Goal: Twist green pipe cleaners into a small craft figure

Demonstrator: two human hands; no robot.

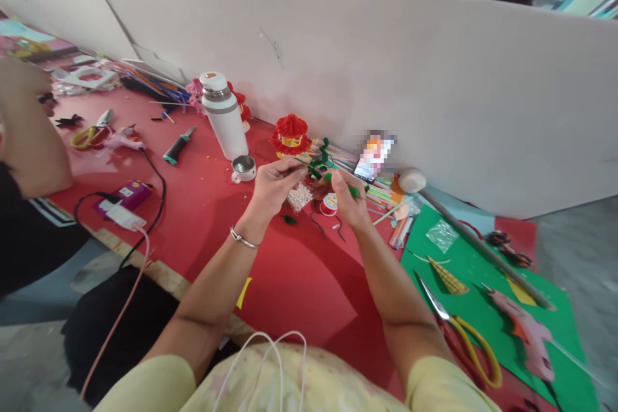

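My left hand [277,183], with a bracelet at the wrist, pinches a dark green fuzzy pipe-cleaner piece [321,158] with curled leaf-like loops. Close beside it, my right hand [351,203] is closed around a green-handled tool [354,192]; its working end is hidden near the green piece. Below and between the hands lies a pile of small white beads [300,196]. A spool of red thread [329,204] stands by my right hand. Another small green piece [288,219] rests on the red table. Just behind is a red fuzzy ornament with a yellow middle [290,134].
A white thermos [224,116] and its metal-lined cup [243,168] stand left of my hands. A lit phone [374,158] leans at the wall. Scissors [458,328] and a pink glue gun [524,335] lie at right. Another person's arm [31,129] is at left.
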